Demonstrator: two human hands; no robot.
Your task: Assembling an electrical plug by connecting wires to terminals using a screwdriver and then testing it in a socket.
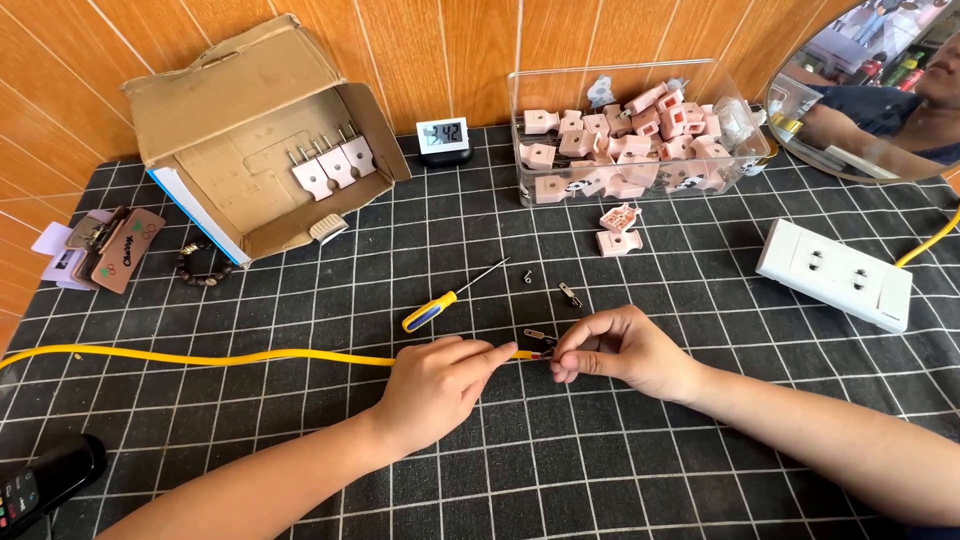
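The yellow cable [200,356] runs in from the left edge across the black gridded mat [600,480] and ends between the two hands near the mat's middle. The left hand [435,385] grips the cable close to its end, forefinger stretched along it. The right hand [620,350] pinches the bared wire tips at that end between thumb and fingertips; what the fingertips press there is too small to tell. A small metal prong [538,337] lies just above the cable end, touching the mat.

Just beyond the hands lies a screwdriver [450,297] with a yellow and blue handle, its shaft pointing up and right toward a tiny screw [527,278] and a second metal prong [570,293]. Two pink plug shells [617,230] sit further back, near a clear plastic box [745,150] filled with more pink plug parts. To the right rests a white socket block [835,272] with its own yellow lead.

At the back left an open brown cardboard box [240,100], lying on its side with a blue-edged flap, holds three pink plugs [335,165] with their pins up. A small digital clock [442,135] stands against the wooden wall beside it. A bead bracelet [200,268] and a brown tag with keys [115,245] lie at the far left.
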